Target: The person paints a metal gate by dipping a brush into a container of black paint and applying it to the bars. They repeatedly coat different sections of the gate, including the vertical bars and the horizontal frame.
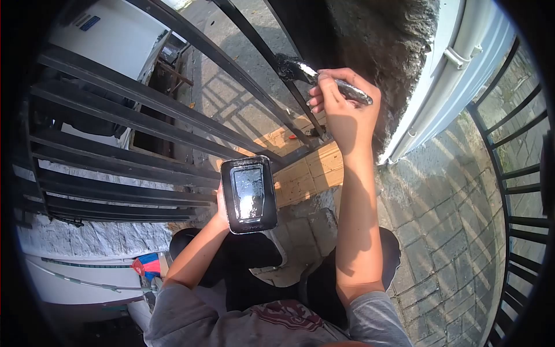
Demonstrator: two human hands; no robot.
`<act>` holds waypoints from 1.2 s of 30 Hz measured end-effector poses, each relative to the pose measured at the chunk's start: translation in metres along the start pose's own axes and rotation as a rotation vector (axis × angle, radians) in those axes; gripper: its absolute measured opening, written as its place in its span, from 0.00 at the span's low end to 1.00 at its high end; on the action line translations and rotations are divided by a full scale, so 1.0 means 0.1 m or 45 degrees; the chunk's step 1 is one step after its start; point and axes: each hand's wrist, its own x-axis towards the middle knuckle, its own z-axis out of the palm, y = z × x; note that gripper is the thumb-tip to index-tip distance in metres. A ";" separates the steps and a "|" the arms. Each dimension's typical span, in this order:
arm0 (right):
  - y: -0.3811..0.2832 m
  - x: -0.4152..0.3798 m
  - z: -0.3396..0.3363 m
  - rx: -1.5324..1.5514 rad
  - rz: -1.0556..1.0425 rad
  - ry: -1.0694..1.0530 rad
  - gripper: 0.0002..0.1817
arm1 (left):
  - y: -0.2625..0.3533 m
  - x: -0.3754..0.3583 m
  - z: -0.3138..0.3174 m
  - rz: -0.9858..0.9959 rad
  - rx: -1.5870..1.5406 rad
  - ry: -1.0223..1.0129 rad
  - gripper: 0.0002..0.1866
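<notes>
My right hand (347, 101) is closed round the handle of a paintbrush (309, 70). The brush's dark, paint-covered bristles touch or nearly touch a black metal bar (263, 49) of the gate. My left hand (222, 202) holds a black rectangular container (272, 196) from its left side and underneath, with most of its fingers hidden. Glossy dark liquid, reflecting the sky, shows inside the container. It is held above my knees, beside the lower ends of the bars.
Black gate bars (115, 118) spread across the left. A rough dark wall (393, 52) and a white pipe (436, 87) stand right of the brush. Yellowish tiles (309, 173) lie under the gate, paving (428, 231) at right. Another black fence (506, 231) curves along the right edge.
</notes>
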 end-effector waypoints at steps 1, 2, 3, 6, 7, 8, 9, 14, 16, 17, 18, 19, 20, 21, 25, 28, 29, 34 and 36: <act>0.14 0.01 -0.07 -0.130 -0.009 -0.010 0.06 | 0.00 -0.01 0.07 0.001 -0.038 0.002 0.41; 0.23 0.00 -0.16 -0.300 0.054 -0.031 0.06 | -0.02 0.01 0.16 0.003 -0.074 -0.002 0.41; 0.29 0.00 -0.26 -0.468 0.111 -0.047 0.06 | -0.03 0.05 0.22 0.007 -0.106 -0.010 0.41; 0.10 -0.10 -0.39 -0.539 0.175 -0.151 0.06 | -0.11 0.19 0.28 0.140 -0.175 -0.074 0.41; 0.09 -0.10 -0.43 -0.287 0.097 -0.196 0.08 | -0.10 0.22 0.28 0.174 -0.121 -0.080 0.41; 0.06 -0.06 -0.45 -0.107 0.061 -0.194 0.08 | -0.12 0.25 0.32 0.218 -0.100 -0.117 0.42; 0.03 -0.03 -0.47 0.074 0.036 -0.193 0.09 | -0.15 0.31 0.23 0.219 -0.153 -0.091 0.42; 0.65 0.06 -0.63 0.122 0.127 -0.073 0.10 | -0.13 0.30 0.39 0.211 -0.203 -0.147 0.40; 0.87 0.03 -0.65 0.106 0.110 -0.010 0.09 | -0.12 0.35 0.36 0.266 -0.209 -0.165 0.40; 0.93 0.01 -0.69 0.130 0.121 -0.019 0.09 | -0.11 0.37 0.33 0.259 -0.238 -0.202 0.41; 0.85 0.01 -0.66 0.085 0.170 -0.009 0.08 | -0.10 0.37 0.33 0.249 -0.269 -0.235 0.41; 0.78 0.00 -0.63 -0.018 0.114 -0.025 0.08 | -0.10 0.37 0.31 0.237 -0.299 -0.265 0.41; 0.71 -0.02 -0.61 -0.123 0.057 -0.040 0.08 | -0.10 0.38 0.30 0.237 -0.291 -0.246 0.41; 0.67 -0.02 -0.61 -0.229 -0.006 -0.056 0.07 | -0.10 0.37 0.32 0.231 -0.282 -0.215 0.41; 0.88 -0.15 -0.70 -0.437 0.010 -0.102 0.09 | -0.07 0.36 0.43 0.228 -0.285 -0.173 0.40; 1.02 -0.27 -0.76 -0.506 0.055 -0.089 0.11 | -0.03 0.37 0.40 0.207 -0.298 -0.159 0.39; 1.06 -0.33 -0.80 -0.539 0.072 -0.079 0.11 | -0.04 0.38 0.39 0.193 -0.311 -0.136 0.39; 0.96 -0.62 -0.80 -1.082 0.022 -0.151 0.11 | 0.00 0.30 0.47 0.203 -0.396 -0.299 0.37; 0.93 -0.65 -0.85 -1.096 0.165 -0.153 0.12 | 0.00 0.26 0.46 0.212 -0.357 -0.201 0.38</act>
